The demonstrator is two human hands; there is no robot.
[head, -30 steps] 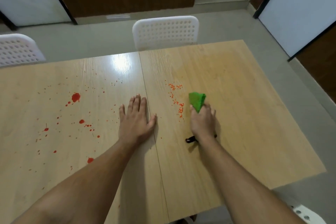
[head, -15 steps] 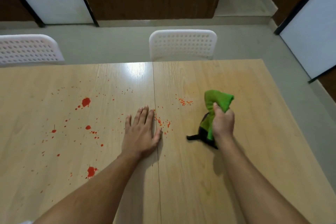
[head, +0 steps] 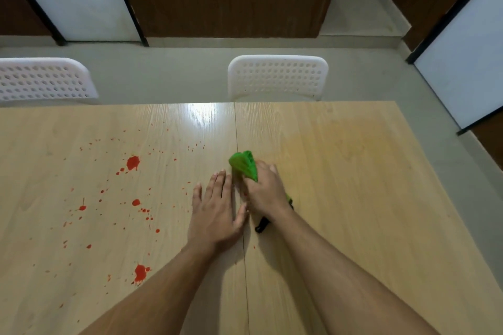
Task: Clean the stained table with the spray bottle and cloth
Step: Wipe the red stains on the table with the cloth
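Note:
My right hand (head: 266, 193) grips a bunched green cloth (head: 244, 164) and presses it on the wooden table (head: 353, 185) right at the centre seam. A black part of the cloth (head: 261, 226) sticks out beside my right wrist. My left hand (head: 215, 209) lies flat on the table, fingers straight, touching the right hand's side. Red stains (head: 132, 162) are splashed over the left half of the table, with a larger blot (head: 140, 272) near my left forearm. No spray bottle is in view.
Two white perforated chairs stand at the table's far edge, one at the middle (head: 277, 77) and one at the left (head: 43, 80). Grey floor lies beyond, with brown and white wall panels behind. The table's right edge runs diagonally at the right.
My right hand has swept the cloth leftward from the right half to the centre seam, over the small red spots there. The left hand stayed flat in place.

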